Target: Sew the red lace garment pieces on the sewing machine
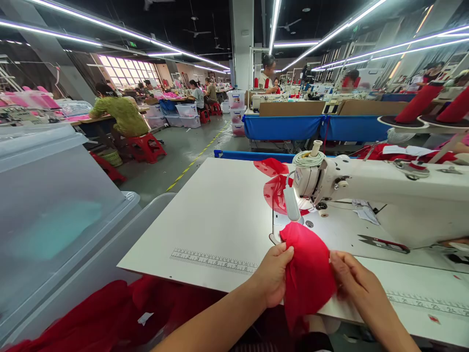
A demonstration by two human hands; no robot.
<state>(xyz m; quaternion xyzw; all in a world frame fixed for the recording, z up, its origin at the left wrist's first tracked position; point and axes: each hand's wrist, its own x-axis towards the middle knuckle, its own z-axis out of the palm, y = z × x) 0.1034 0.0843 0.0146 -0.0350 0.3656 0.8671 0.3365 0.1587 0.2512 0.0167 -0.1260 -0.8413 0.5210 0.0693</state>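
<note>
A piece of red fabric (309,274) hangs between my two hands at the front edge of the white sewing table (205,210). My left hand (273,274) pinches its left edge between thumb and fingers. On the opposite edge, my right hand (353,278) grips the cloth, slightly blurred. The fabric's top reaches just in front of the needle area of a white sewing machine (351,181). Sheer red pieces (274,193) lie behind and left of the machine head. A small lamp (291,203) shines beside the needle.
Thread snips (384,243) lie on the machine bed at right. A printed ruler (214,261) runs along the table front. To the left stand a translucent bin (62,195) and dark red cloth (98,318). Red thread cones (419,103) rise at right. Other people sit at stations beyond.
</note>
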